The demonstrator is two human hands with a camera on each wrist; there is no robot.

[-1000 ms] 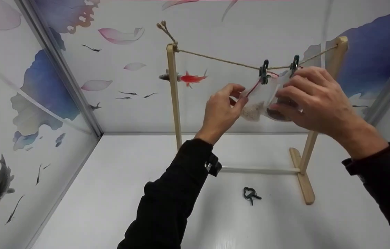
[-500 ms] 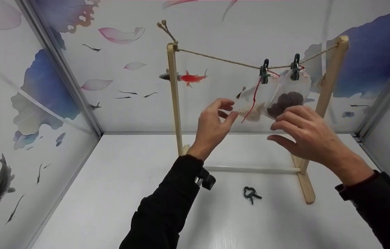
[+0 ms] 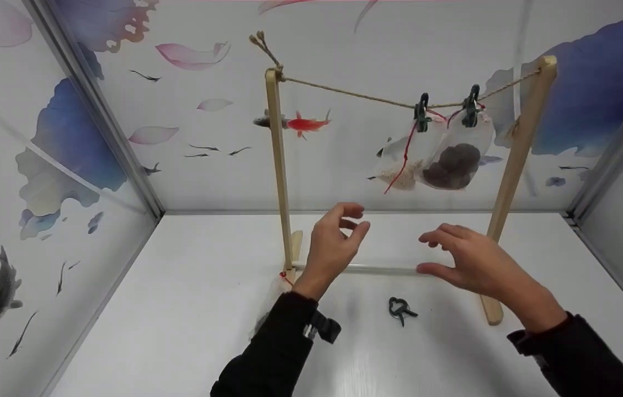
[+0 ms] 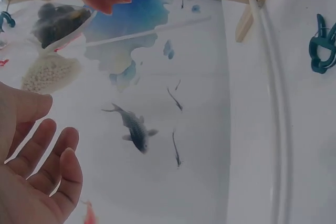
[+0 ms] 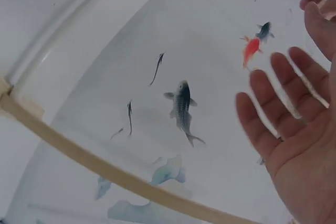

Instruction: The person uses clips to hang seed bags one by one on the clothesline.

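Green clips [image 3: 422, 112], red string [image 3: 406, 154], tan rope [image 3: 355, 96], white-grain bag [image 3: 404, 165], dark-filled bag [image 3: 454, 164]

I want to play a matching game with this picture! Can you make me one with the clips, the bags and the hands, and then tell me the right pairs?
Things:
1. Loose green clip
2. Bag with dark lumps
3. Bag with pale grains
4. Left hand

Places or states:
A. Hangs on the string, nearest the right post
B. Lies on the white table
C. Empty, fingers loosely curled, below the bags
D. Hangs on the string with a red cord dangling across it

Right pairs: 1-B, 2-A, 3-D, 4-C
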